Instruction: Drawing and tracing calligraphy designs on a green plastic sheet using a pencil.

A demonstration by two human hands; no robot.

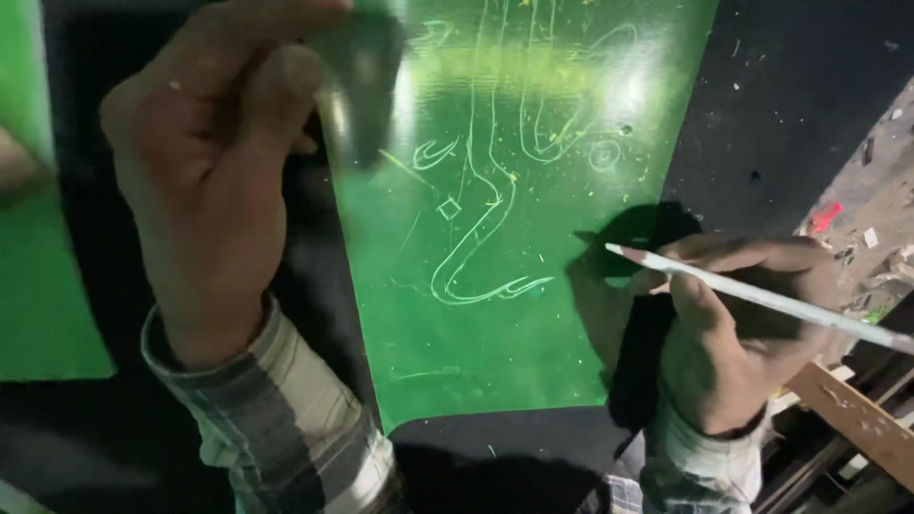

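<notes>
A second green sheet (38,286) lies at far left. The left hand (205,181) is closed around a blurred grey object (362,81), raised over the green sheet (505,314) on the black counter (781,95). Curved lines (476,238) are already scratched in its upper half; the lower part is bare. The right hand (733,333) grips a white stylus (752,295) at the sheet's right edge

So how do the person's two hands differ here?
The left hand is raised and blurred, pinching a dark greyish piece; the right hand rests low at the edge of the green sheet, holding a thin white stick. Both wear plaid sleeves.
</notes>
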